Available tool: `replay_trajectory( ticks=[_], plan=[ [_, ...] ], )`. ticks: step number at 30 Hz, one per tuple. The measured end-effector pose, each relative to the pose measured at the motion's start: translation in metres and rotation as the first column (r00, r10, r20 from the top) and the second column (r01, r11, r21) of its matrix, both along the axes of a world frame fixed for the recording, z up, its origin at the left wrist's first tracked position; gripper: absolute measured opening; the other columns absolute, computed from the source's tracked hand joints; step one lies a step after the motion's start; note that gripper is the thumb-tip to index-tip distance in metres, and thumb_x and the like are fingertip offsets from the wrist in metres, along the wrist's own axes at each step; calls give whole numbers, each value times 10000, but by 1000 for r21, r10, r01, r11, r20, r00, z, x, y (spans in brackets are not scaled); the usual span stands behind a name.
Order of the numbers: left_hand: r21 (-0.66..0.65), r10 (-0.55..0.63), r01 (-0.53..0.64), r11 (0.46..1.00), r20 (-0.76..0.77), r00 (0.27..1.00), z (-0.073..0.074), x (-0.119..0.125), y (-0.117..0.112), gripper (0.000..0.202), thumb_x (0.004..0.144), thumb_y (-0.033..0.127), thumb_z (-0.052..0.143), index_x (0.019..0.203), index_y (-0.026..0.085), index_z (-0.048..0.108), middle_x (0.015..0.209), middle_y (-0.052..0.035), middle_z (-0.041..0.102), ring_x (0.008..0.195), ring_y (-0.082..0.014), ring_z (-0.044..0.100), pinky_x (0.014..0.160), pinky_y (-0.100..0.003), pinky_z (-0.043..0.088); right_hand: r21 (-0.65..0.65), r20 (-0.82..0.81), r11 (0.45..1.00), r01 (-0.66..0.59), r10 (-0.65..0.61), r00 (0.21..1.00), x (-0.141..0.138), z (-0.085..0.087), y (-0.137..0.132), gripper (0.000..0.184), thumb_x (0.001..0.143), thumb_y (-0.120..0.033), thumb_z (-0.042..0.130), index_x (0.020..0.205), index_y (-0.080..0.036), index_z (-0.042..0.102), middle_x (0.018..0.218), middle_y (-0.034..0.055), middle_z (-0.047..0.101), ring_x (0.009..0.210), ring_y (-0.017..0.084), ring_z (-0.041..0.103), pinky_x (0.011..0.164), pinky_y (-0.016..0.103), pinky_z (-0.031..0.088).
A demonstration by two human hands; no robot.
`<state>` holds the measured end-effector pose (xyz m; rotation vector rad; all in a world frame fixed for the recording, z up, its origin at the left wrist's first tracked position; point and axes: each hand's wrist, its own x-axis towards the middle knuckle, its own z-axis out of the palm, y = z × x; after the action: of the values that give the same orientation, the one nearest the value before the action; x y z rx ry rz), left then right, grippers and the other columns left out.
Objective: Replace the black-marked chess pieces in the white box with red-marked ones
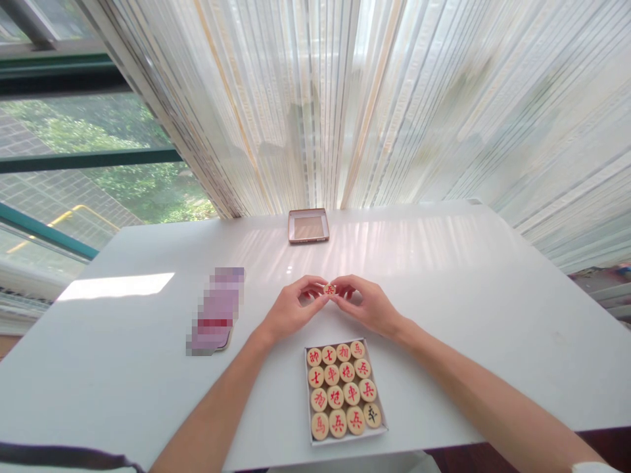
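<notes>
Between the fingertips of both my hands is a round wooden Chinese chess piece [330, 290] with a red character, held just above the white table. My left hand [294, 303] pinches it from the left, and my right hand [367, 303] from the right. Closer to me lies a shallow square box [310, 420] filled with rows of the same kind of pieces. Most carry red characters; a black-lettered piece [372, 415] sits in the near right corner.
At the far edge of the white table [434, 263] lies an open shallow box lid [308, 226]. A phone with a blurred-out screen [217, 312] rests left of my left hand. Beyond the table hang striped curtains [315, 112], with a window [123, 151] at the left.
</notes>
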<state>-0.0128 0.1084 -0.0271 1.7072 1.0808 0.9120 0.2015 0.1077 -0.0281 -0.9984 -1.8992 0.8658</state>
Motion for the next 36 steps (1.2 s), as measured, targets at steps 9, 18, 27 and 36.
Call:
replay_trajectory(
  ticks=[9,18,27,36],
  plan=[
    [-3,3,-3,1000,25,1000,-2,-1,1,268,928,356,684,1161,226,666,1110,-72,738,978,-205,702,906,-358,566,-81,-51,997,-14,10,999,2,2,-2,225,950,-319,641,1153,-222,651,983,61,740,845,183,706,747,337,604],
    [15,-1,1,1000,11,1000,2,1,-1,219,937,316,672,1142,238,667,1092,-53,742,986,-198,701,888,-342,548,-204,-160,978,-36,3,987,3,-1,1,191,995,-380,599,1090,-214,608,1005,67,739,860,190,740,826,367,616],
    [-30,-11,11,999,7,1000,3,0,0,295,930,392,684,1173,226,669,1072,-54,756,984,-211,714,893,-344,549,-243,-181,967,-80,36,983,3,3,1,216,953,-393,664,1092,-228,658,985,59,733,885,202,713,823,363,595],
    [-51,3,-4,999,-10,1000,5,0,-1,318,913,413,708,1170,230,666,1016,-41,779,961,-210,735,878,-333,552,-246,-174,965,-93,51,983,3,5,0,211,947,-378,668,1104,-238,669,1005,63,731,896,205,702,818,371,592]
  ],
)
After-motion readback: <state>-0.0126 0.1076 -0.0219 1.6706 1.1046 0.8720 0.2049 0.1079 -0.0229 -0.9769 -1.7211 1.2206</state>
